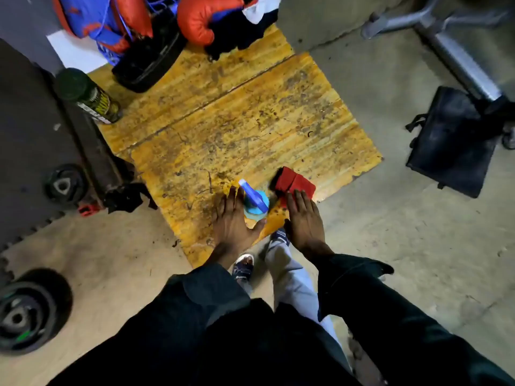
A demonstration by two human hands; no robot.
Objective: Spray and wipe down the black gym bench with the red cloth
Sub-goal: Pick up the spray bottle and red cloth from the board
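Bare grey concrete floor (404, 246), filling most of the head view.
Worn yellow wooden board (237, 129), scuffed and stained, flat on the floor at centre.
Dark foam floor mat (25, 121) with jigsaw edge, at left.
Black padded gym bench: not identifiable with certainty; grey metal frame (457, 59) and flat black pad (451, 140) at upper right, well apart from both hands, possibly part of it.
Red and blue boxing gloves (206, 20), heaped at the board's far end.
Black round weight plates (25, 316), two, at left on mat and floor.
Dark green aerosol can (89, 96), tilted at the board's left edge.
Folded red cloth (292, 182), on the near right corner of the board.
Blue plastic spray bottle (255, 201), upright on the board, just left of the cloth.
Left hand (232, 221): just beside the bottle, fingers (231, 196) straight and spread, thumb out toward the bottle base, nothing gripped.
Right hand (302, 218): above the cloth's near edge, fingers (299, 199) extended and close together, nothing pinched; contact with the cloth cannot be told.
Step judged: pick-up of both items, spraying not yet begun.
Risks: bottle knocked over by a sideways brush of the left hand; cloth unfolding and dragging over the dirty board if caught by one layer only.
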